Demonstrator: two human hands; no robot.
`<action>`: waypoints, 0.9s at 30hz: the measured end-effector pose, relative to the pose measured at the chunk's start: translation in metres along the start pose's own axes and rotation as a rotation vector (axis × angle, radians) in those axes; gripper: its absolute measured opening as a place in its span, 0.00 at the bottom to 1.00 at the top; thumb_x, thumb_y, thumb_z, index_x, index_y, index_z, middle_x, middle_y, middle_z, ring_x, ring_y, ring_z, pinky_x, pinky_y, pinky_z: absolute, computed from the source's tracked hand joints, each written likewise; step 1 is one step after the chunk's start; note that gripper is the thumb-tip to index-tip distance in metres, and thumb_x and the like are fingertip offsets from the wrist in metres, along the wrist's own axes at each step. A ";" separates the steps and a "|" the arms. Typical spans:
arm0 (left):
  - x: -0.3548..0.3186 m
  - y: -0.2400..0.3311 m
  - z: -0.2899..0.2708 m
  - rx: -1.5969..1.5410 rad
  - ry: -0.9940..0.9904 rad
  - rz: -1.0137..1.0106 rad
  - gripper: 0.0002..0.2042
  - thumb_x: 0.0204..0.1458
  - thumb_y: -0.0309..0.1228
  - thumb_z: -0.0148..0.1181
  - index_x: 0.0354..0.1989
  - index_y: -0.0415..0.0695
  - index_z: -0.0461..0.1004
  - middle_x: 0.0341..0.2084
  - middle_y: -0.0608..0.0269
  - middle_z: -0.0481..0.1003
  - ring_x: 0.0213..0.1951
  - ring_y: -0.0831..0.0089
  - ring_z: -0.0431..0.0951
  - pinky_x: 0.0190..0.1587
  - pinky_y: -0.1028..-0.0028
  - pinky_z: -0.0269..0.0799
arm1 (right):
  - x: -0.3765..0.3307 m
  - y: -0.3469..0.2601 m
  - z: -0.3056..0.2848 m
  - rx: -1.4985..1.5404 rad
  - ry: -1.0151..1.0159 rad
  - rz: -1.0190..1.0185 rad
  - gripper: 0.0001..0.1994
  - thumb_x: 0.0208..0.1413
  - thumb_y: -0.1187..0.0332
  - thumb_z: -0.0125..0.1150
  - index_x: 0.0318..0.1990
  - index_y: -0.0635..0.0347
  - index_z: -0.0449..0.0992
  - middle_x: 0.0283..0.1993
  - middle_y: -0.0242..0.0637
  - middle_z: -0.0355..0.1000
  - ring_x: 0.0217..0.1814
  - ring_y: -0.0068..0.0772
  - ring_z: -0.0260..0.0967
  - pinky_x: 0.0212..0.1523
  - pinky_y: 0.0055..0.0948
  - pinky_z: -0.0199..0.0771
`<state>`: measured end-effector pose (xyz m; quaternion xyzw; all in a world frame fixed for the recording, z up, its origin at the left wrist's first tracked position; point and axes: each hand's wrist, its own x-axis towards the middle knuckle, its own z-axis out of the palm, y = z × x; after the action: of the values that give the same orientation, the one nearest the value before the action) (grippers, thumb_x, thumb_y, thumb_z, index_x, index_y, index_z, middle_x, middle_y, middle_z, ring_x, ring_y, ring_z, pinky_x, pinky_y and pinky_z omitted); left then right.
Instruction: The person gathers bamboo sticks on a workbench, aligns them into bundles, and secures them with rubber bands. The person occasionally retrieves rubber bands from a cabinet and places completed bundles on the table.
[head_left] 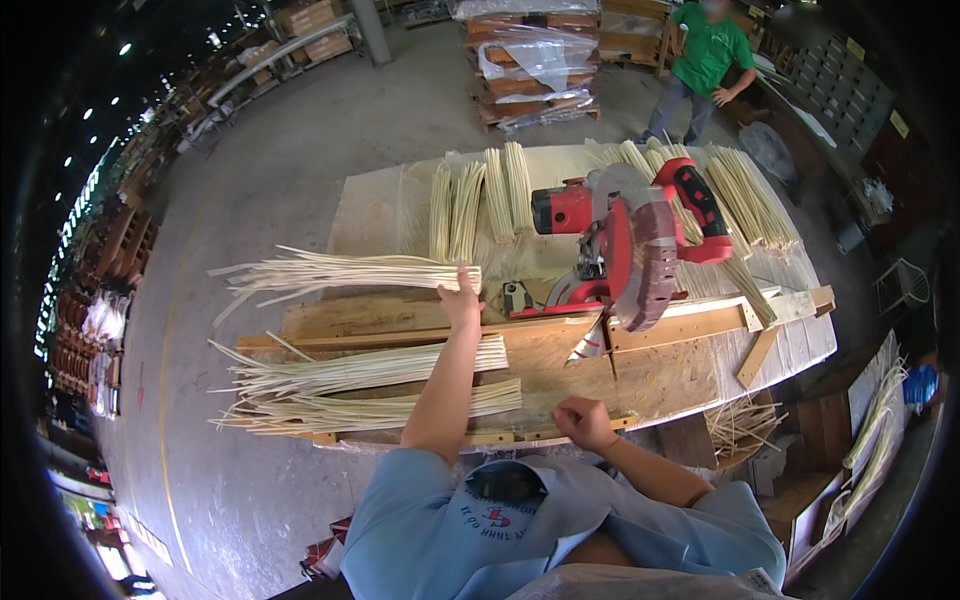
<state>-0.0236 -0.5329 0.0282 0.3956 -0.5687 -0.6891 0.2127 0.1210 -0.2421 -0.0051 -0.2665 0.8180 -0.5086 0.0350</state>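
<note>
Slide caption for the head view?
Left hand grips a bundle of pale strips beside a red saw; right hand curled.

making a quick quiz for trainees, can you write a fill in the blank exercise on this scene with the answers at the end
1. Of a bundle's two ends, left and right, the left grip holds the ____ one.
2. The right grip is curled into a ____.
3. The handle of the saw is black and ____.
4. Across the table, a co-worker stands in a ____ shirt.

Missing words: right; fist; red; green.
</note>
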 end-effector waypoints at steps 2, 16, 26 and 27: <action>-0.019 0.000 -0.019 -0.008 -0.317 -0.003 0.31 0.61 0.46 0.60 0.62 0.33 0.62 0.49 0.49 0.72 0.39 0.68 0.78 0.39 0.71 0.80 | 0.009 0.001 0.006 -0.118 0.085 0.052 0.03 0.49 0.74 0.66 0.32 0.61 0.79 0.26 0.40 0.75 0.25 0.40 0.74 0.28 0.34 0.76; -0.105 -0.039 -0.287 -0.256 -0.484 -0.659 0.24 0.67 0.43 0.51 0.53 0.27 0.66 0.41 0.33 0.78 0.44 0.46 0.82 0.48 0.58 0.80 | 0.168 -0.086 0.150 -0.824 -0.458 -0.384 0.30 0.44 0.63 0.71 0.54 0.67 0.69 0.52 0.48 0.66 0.55 0.51 0.67 0.52 0.45 0.72; -0.130 -0.041 -0.257 -0.845 -0.377 -0.579 0.24 0.66 0.36 0.53 0.62 0.44 0.48 0.62 0.37 0.57 0.59 0.42 0.70 0.60 0.45 0.72 | 0.169 -0.099 0.124 -0.554 -0.584 -0.158 0.32 0.44 0.57 0.72 0.58 0.56 0.71 0.41 0.46 0.76 0.44 0.52 0.76 0.46 0.45 0.76; -0.132 -0.038 -0.251 -0.785 -0.365 -0.509 0.23 0.66 0.36 0.54 0.61 0.47 0.48 0.62 0.39 0.58 0.59 0.42 0.70 0.60 0.44 0.73 | 0.167 -0.101 0.119 -0.546 -0.542 -0.172 0.32 0.44 0.57 0.72 0.58 0.56 0.71 0.39 0.47 0.77 0.43 0.52 0.77 0.46 0.45 0.76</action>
<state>0.2586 -0.5793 0.0218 0.2848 -0.1799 -0.9391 0.0674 0.0577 -0.4519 0.0596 -0.4584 0.8589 -0.1844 0.1348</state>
